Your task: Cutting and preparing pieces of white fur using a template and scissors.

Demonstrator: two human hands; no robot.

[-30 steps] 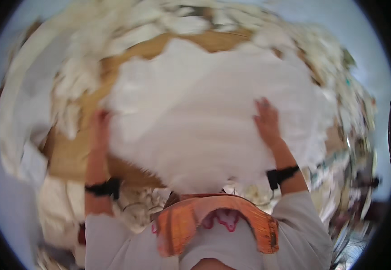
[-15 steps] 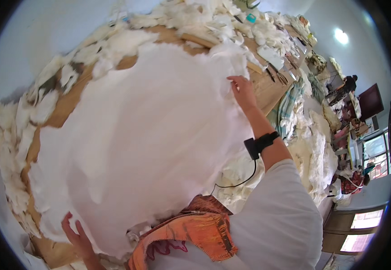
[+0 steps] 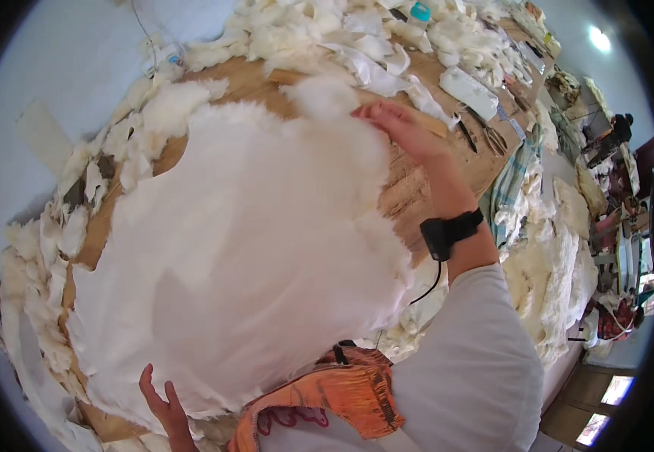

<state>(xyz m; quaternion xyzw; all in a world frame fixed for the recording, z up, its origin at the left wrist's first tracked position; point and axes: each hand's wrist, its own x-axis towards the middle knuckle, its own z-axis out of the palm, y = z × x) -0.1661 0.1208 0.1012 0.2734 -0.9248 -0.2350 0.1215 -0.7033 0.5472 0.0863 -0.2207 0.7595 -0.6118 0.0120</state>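
A large white sheepskin (image 3: 229,248) with fluffy edges lies spread over the wooden table, its smooth side mostly up. At its far right end my right hand (image 3: 402,128) has its fingers drawn together on a fluffy flap (image 3: 325,98) of the skin's edge. A black band with a small box (image 3: 447,235) and a cable sits on my right wrist. Near the lower left part of the skin, my left hand (image 3: 163,403) has its fingers apart and holds nothing. Whether its palm touches the wool is unclear.
Scraps of white fleece (image 3: 282,34) line the table's far and left edges. Scissors (image 3: 494,140), a dark-handled tool (image 3: 468,136) and a white slab (image 3: 469,93) lie at right on the wooden table (image 3: 406,196). Fleece piles (image 3: 545,264) stand beyond; people are in the background.
The sheepskin has shifted and its right edge drawn inward, baring more wood. My right hand has moved slightly farther away, and my left hand a little to the right. The view has turned somewhat.
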